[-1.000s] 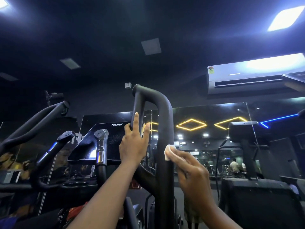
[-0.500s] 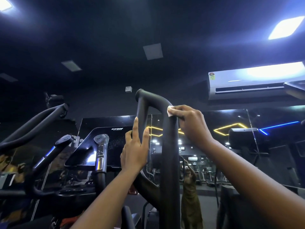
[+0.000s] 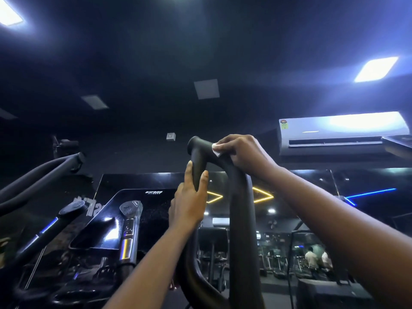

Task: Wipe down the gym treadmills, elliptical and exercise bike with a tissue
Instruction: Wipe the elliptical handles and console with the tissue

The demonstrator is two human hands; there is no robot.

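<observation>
A tall black looped handlebar (image 3: 242,219) of the elliptical rises in the middle of the view. My right hand (image 3: 243,155) is curled over its top bend and presses a white tissue (image 3: 215,149) against the bar; only a corner of the tissue shows under the fingers. My left hand (image 3: 189,201) grips the shorter left upright of the same loop just below the top. The machine's dark console screen (image 3: 133,215) sits lower left behind the handle.
Two short grip handles (image 3: 130,221) with lit buttons stand left of the console. Another long black handlebar (image 3: 38,181) slants at far left. A wall air conditioner (image 3: 341,132) hangs upper right. A mirror ahead reflects treadmills and people (image 3: 312,259).
My right hand slid the tissue from mid-height on the right upright up to the top bend, then slightly left along it. My left hand kept its hold on the left upright.
</observation>
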